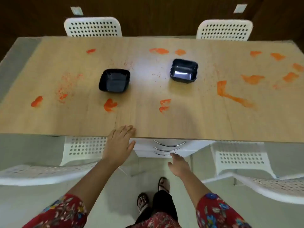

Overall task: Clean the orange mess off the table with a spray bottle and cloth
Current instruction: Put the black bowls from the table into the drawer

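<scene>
- Right hand (179,165), fingers loosely straight and empty, reaches toward 12 o'clock; the lowest drawer handle (162,153) lies at its fingertips, long axis 9 to 3 (the nearer hand).
- Left hand (120,142) rests flat, fingers straight, on the counter (164,124) edge.
- Orange mess (230,95) smears the counter, thickest at 2 o'clock; bottle, cloth unseen.

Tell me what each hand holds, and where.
Left hand lies flat on the table edge, holding nothing. Right hand reaches the lowest drawer handle; grip cannot be told.

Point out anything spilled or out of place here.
Orange smears and speckles cover the wooden table, thickest on its right side, including one long streak. Two dark square bowls stand among them.
</scene>
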